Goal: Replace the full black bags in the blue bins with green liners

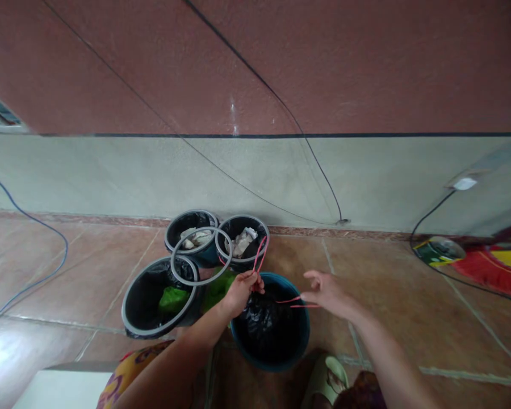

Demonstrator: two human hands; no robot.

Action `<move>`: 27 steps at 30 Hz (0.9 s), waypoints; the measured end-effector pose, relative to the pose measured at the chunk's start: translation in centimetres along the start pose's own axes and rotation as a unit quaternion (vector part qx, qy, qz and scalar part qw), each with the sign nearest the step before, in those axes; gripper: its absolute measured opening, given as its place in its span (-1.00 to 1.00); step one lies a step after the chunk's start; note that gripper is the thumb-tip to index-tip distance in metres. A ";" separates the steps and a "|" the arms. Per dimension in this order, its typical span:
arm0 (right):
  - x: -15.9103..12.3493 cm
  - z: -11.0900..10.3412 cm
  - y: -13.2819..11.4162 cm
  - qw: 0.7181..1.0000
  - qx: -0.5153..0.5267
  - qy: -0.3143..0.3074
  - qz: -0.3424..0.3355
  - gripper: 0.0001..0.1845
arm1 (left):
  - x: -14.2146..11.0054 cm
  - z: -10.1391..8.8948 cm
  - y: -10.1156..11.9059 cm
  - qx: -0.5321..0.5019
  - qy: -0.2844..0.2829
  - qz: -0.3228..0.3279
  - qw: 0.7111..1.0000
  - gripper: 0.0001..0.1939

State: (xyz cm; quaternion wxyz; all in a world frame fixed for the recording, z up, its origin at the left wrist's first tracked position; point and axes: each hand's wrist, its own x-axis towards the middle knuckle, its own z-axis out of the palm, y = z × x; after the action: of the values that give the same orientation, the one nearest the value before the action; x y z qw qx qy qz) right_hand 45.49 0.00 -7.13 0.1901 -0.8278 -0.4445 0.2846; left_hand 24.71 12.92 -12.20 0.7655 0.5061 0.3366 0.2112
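Note:
Pink drawstrings (262,255) rise in a loop from my left hand (243,288), whose fingers are pinched around them. It is over the left rim of a teal bin (305,335). Inside that bin sits a bunched black trash bag (262,321). From the bag, another pink drawstring loop (292,302) stretches right to my right hand (327,294). That hand's index finger and thumb are spread apart, while the loop's end lies at its lower fingers, partly hidden. Both hands are apart from each other, at about rim level in the picture.
Two lined bins (191,213) (244,218) holding crumpled paper stand by the wall. A larger lined bin (128,307) holds something green, with a loose grey ring (174,255) across its rim. A green-labelled can (440,250) and black cable (430,213) are right; a blue cable (38,218) runs left.

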 end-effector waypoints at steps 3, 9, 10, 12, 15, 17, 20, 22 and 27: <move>-1.2 1.0 0.6 0.991 -0.089 -0.097 0.016 -0.63 | 0.3 -0.3 0.2 -0.004 0.022 0.015 1.000 -0.61; -2.1 2.4 -1.2 0.953 0.150 -0.252 -0.073 -0.55 | 0.5 -0.2 0.2 0.016 0.021 0.034 0.999 -0.64; -2.0 2.4 -1.7 0.946 0.195 -0.239 -0.097 -0.53 | 0.5 -0.2 0.1 0.044 0.012 0.031 0.998 -0.64; -2.0 2.3 -3.0 0.933 0.254 -0.218 -0.136 -0.51 | 0.6 0.0 -0.2 0.117 -0.006 0.026 0.993 -0.63; -2.1 2.1 -4.8 0.904 0.314 -0.239 -0.165 -0.53 | 0.5 0.4 -0.6 0.194 -0.030 0.021 0.980 -0.63; -2.1 2.2 -5.6 0.888 0.341 -0.255 -0.173 -0.53 | 0.4 0.6 -0.8 0.200 -0.047 0.025 0.978 -0.62; -1.8 2.6 -6.0 0.904 0.313 -0.232 -0.174 -0.51 | 0.3 0.9 -0.9 0.192 -0.065 0.023 0.979 -0.59; -1.6 2.8 -6.1 0.906 0.305 -0.231 -0.178 -0.51 | 0.2 1.0 -0.9 0.166 -0.105 0.018 0.980 -0.58; -1.4 2.3 -6.4 0.896 0.343 -0.237 -0.155 -0.53 | -0.7 1.5 0.3 0.115 -0.242 -0.006 0.963 -0.73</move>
State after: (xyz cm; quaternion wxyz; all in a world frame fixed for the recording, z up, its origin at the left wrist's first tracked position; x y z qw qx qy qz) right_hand 39.38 2.41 -4.87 0.3927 -0.5404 -0.4737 0.5740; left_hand 25.31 11.62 -11.27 0.7618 0.6249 0.1664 0.0374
